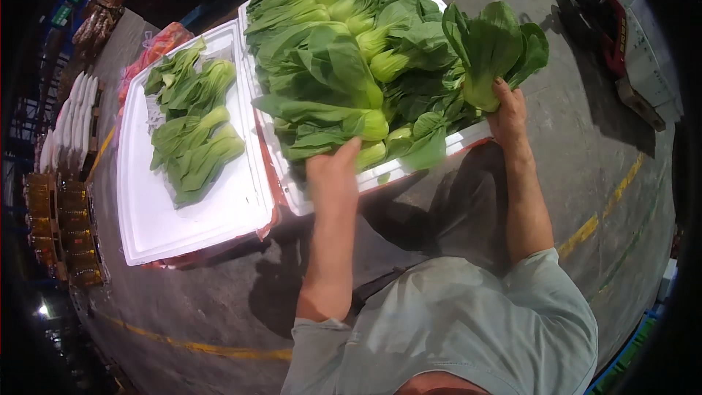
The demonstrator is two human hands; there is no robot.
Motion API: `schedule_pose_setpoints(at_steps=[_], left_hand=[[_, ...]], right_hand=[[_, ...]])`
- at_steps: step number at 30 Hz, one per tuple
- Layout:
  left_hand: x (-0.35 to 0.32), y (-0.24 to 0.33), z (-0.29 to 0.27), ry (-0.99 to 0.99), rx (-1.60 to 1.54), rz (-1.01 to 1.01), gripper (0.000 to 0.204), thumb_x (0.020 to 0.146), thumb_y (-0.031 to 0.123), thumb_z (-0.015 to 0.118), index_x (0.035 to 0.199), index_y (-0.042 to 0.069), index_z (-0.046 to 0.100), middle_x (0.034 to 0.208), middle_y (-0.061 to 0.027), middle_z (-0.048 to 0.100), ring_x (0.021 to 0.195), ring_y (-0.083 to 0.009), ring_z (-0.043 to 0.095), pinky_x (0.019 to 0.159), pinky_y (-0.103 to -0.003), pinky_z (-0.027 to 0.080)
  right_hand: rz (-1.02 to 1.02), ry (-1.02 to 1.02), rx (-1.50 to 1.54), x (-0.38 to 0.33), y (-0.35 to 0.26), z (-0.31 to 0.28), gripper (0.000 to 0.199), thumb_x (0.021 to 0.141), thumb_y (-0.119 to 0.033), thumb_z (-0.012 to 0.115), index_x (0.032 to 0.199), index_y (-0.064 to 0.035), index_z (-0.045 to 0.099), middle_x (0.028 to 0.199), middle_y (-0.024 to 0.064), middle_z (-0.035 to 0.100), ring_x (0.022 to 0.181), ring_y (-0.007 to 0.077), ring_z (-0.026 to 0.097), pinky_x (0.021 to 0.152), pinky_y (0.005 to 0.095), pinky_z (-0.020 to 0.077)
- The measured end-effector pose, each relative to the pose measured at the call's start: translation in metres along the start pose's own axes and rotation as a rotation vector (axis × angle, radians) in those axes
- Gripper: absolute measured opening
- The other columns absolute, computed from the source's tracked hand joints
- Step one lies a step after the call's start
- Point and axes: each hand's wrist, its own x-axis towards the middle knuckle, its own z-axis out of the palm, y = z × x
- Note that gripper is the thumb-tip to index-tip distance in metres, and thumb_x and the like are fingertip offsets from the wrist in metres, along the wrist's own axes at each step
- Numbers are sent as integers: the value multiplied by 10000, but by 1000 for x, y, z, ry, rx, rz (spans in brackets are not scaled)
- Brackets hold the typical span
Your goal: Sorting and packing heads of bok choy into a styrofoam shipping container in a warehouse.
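My right hand (507,111) is closed round the pale base of a head of bok choy (491,51), held upright above the box's right edge with its dark leaves spreading upward. My left hand (335,167) is at the near edge of the white foam box (294,197), against the base of another bok choy (322,128). Motion blurs it and its fingers are mostly hidden. Several more heads (322,55) fill the box, many with pale bases pointing right. A loose green leaf (426,148) hangs over the box's near rim.
To the left lies a white foam lid or shallow tray (194,230) with several bok choy (201,157) on it. Behind it is a reddish mesh bag (164,40). A red pallet jack (610,44) stands at the right. Stacked bottles (77,227) and white sacks (73,117) line the left.
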Motion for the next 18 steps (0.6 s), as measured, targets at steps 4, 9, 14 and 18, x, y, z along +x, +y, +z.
schedule_pose_setpoints(at_steps=[4,9,14,18], left_hand=[[-42,29,-8,349,-244,305,698,737,-119,522,1386,-52,276,1397,-185,353,1261,-288,412,1109,-411,245],[-27,65,-5,-287,592,862,470,729,-47,646,1184,-4,536,1191,-158,560,1193,-310,506,1030,-453,375],[43,17,6,-512,1110,708,386,716,-2,691,1088,18,592,1068,-138,598,1064,-315,563,953,-403,430],[48,-5,-15,-511,683,580,352,712,3,679,1053,18,591,1071,-137,589,1002,-319,580,863,-384,469]], right_hand=[[-15,-51,20,1,0,-5,405,932,-174,531,1237,81,456,1193,180,567,1058,276,593,928,401,474],[-3,-82,-11,0,-5,2,401,931,-184,527,1238,66,463,1185,171,570,1052,274,594,918,399,477],[6,-18,-55,0,3,0,392,922,-156,528,1239,64,462,1166,152,572,1018,242,594,892,367,483],[-26,-33,-24,-5,0,13,385,908,-157,564,1229,38,480,1153,111,577,1013,197,578,878,334,470]])
